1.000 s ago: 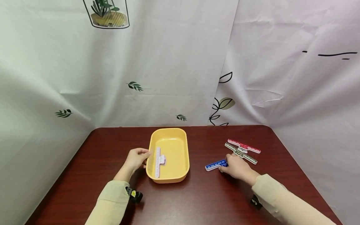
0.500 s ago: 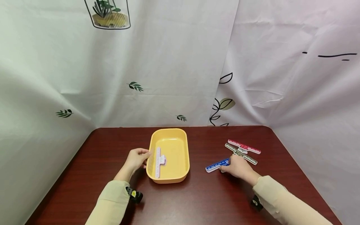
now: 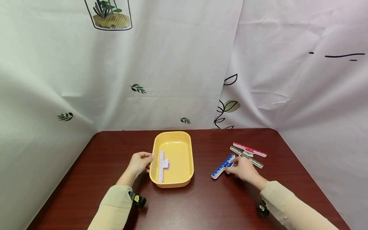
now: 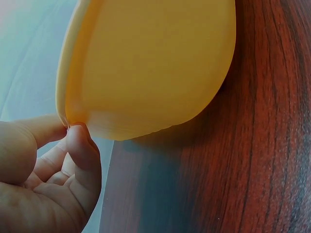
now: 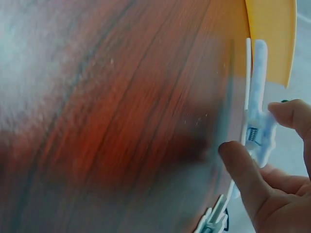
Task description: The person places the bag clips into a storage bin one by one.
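My left hand [image 3: 139, 163] pinches the left rim of a yellow tray [image 3: 182, 159] between thumb and fingers. In the left wrist view, the hand [image 4: 53, 184] grips the edge of the tray [image 4: 146, 73]. A pale pink clip [image 3: 161, 166] with a long bar lies inside along the tray's left side. Right of the tray, my right hand [image 3: 244, 171] pinches the handle of a blue long-bar clip [image 3: 222, 167] with piano-key marks. The right wrist view shows the clip [image 5: 260, 73] edge-on, its spring visible between thumb and finger.
Beyond the right hand, a red clip [image 3: 257, 152] and a dark green clip [image 3: 256, 163] lie close together on the brown table [image 3: 201, 204]. White printed cloth [image 3: 172, 64] hangs behind the table and at its sides.
The blue clip has turned counterclockwise in my right hand, its far end swinging away from me, and more of its bar shows. My left hand and the tray have stayed in place.
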The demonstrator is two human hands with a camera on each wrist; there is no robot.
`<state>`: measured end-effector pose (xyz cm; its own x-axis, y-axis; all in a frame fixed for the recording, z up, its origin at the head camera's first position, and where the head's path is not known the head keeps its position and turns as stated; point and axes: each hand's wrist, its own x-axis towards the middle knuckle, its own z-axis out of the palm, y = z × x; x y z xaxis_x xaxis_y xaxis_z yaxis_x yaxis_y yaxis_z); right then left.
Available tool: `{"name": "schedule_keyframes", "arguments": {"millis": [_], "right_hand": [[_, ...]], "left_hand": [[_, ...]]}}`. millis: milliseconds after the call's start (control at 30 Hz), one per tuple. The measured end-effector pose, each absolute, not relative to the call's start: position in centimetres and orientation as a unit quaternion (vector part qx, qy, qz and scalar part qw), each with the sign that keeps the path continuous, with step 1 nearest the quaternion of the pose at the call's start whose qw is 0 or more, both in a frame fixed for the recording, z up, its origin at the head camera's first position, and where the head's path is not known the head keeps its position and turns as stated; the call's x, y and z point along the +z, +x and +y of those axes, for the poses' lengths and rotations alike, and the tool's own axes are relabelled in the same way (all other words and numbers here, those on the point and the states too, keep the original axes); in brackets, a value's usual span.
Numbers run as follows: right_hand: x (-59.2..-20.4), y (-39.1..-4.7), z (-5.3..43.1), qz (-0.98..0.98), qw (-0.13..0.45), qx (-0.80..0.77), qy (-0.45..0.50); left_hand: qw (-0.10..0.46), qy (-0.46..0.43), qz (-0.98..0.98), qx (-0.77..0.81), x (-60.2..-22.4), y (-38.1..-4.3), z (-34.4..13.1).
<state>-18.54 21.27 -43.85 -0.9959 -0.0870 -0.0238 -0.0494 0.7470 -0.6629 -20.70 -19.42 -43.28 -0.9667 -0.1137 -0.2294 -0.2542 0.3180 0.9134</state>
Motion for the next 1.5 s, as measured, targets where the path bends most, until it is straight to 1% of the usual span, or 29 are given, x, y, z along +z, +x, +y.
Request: {"name": "schedule_keyframes", "arguments": {"millis": [333,767,1167,1500], "right_hand": [[-44.0,-18.6,21.0,0.877,0.043,-0.477,-0.02],[-44.1,-19.1,20.7,0.821,0.054,-0.567,-0.052],[-43.5,-19.7,20.7,0.802,0.067,-0.587,-0.086],[-43.1,-20.0,20.2,0.788,0.059,-0.606,-0.095]], "left_hand": [[0.061,-0.113,0.809,0.574,-43.2,-20.6,-19.3],[0.062,-0.113,0.807,0.577,-43.1,-20.5,-19.3],[0.061,-0.106,0.805,0.581,-43.1,-20.4,-19.3],[0.061,-0.11,0.809,0.575,-43.2,-20.6,-19.4]]}}
